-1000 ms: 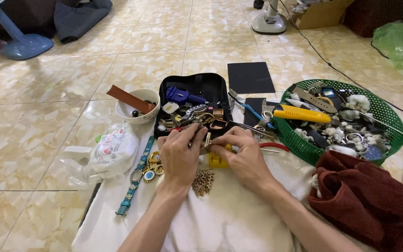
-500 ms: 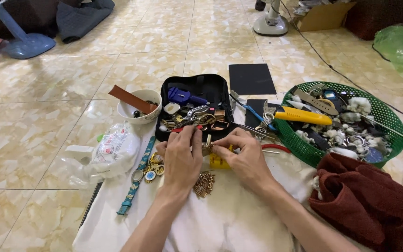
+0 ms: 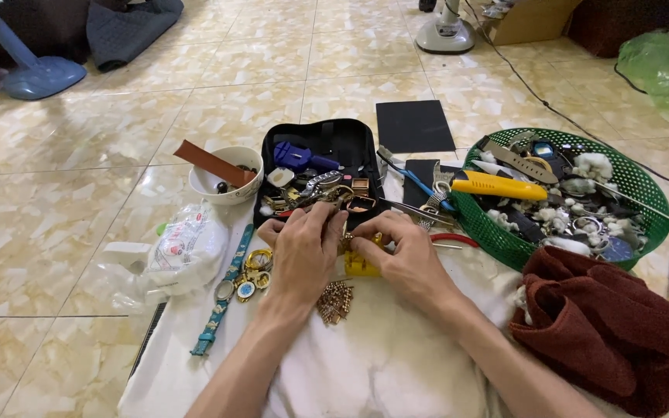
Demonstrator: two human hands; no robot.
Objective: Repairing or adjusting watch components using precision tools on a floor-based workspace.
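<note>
Pinching a small yellow block (image 3: 361,263) between both grips, left hand (image 3: 303,251) and right hand (image 3: 404,255) closed on it; it looks stiff, light, best held by its sides, just below the black case (image 3: 319,147).

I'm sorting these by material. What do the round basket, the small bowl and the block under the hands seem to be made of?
Green basket: looks like moulded plastic, with an open lattice wall. White bowl: probably glazed ceramic, since its rim is glossy. Yellow block, between the left hand and right hand: likely matte plastic; mostly hidden.
</note>
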